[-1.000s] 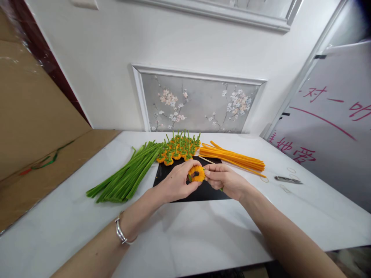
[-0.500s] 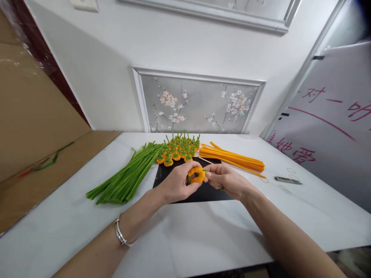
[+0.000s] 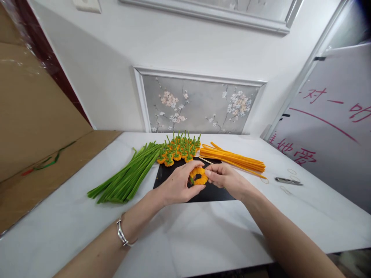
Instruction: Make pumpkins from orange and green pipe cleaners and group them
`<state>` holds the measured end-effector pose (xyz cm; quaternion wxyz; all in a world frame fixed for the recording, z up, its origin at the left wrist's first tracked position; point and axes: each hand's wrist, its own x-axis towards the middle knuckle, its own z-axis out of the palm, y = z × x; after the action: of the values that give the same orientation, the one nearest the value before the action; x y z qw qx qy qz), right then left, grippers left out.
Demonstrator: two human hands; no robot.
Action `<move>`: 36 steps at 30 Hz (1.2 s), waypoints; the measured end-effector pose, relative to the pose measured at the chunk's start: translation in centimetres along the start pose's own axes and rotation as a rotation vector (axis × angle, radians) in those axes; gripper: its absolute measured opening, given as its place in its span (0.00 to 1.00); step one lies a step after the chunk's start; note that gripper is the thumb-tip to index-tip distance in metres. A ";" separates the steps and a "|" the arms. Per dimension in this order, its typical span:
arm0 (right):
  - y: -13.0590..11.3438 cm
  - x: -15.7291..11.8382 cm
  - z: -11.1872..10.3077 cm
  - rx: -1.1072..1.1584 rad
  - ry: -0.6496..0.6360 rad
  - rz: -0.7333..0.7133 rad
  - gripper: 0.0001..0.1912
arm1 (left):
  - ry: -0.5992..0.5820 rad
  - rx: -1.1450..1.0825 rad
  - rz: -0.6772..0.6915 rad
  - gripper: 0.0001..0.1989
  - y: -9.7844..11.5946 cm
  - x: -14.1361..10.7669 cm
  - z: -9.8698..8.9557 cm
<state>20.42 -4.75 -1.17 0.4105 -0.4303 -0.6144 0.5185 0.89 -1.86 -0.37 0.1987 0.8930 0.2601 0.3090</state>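
An orange pipe-cleaner ring (image 3: 203, 178), fuzzy and with an open middle, is held between both hands above a black mat (image 3: 199, 196). My left hand (image 3: 180, 185) curls around its left side, thumb below and fingers above. A bit of green shows at the ring's lower left. My right hand (image 3: 224, 177) pinches the ring's right edge with thumb and fingertips; whether a green stem is also in that pinch is hidden. Just behind the hands stand several finished orange-and-green pipe-cleaner pieces (image 3: 181, 146), their green stems pointing up.
Green pipe cleaners (image 3: 127, 173) lie in a bundle at the left, orange pipe cleaners (image 3: 233, 157) at the back right. A thin pale stick (image 3: 205, 159) rests on the mat's far edge. Metal nippers (image 3: 289, 180) and rubber bands lie at the right. A cardboard box (image 3: 37, 88) borders the left.
The ring has turned slightly and now faces the camera more. My right fingers have shifted onto its edge, and the green strand seen by them before no longer shows clearly.
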 end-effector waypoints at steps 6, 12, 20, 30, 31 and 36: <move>0.4 0.3 0.1 -0.152 0.059 -0.171 0.17 | 0.037 0.064 0.045 0.27 -0.9 -0.1 0.1; 0.6 0.1 0.3 -0.386 0.219 -0.354 0.05 | -0.093 0.160 0.068 0.18 -0.6 -0.1 -0.2; 0.1 -0.1 -1.0 -0.388 0.247 -0.306 0.06 | -0.101 0.071 -0.041 0.23 -0.3 -0.1 -0.6; -0.8 -1.1 -2.7 -0.488 0.140 -0.266 0.06 | -0.065 0.020 -0.060 0.21 -0.5 -0.1 -1.0; -0.7 -1.0 -2.6 -0.522 0.110 -0.271 0.07 | -0.066 0.024 -0.060 0.22 -0.6 -0.1 -1.0; -0.2 -0.5 -1.4 -0.674 0.054 -0.324 0.14 | -0.046 0.035 -0.083 0.27 -0.6 -0.2 -1.1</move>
<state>21.90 -4.89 -0.88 0.3385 -0.4518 -0.7997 0.2042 -0.20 -1.28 0.05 0.2017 0.8916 0.2977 0.2752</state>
